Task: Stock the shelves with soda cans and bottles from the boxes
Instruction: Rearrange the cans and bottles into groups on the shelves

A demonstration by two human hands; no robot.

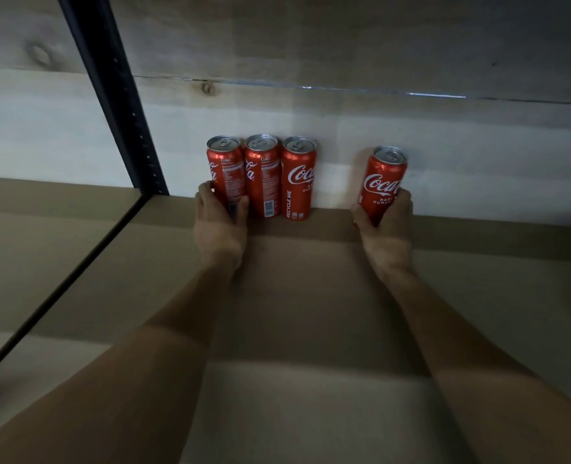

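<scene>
Four cans [298,179] are counted: the leftmost can [225,172] of three is gripped by the left hand [218,226], the fourth can [382,182] by the right hand [386,229].

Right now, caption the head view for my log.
Left hand grips the end Coca-Cola can of three; right hand holds a fourth can apart.

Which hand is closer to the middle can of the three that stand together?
Left. The left hand grips the end can right beside the middle can; the right hand grips a lone can off to the right.
</scene>
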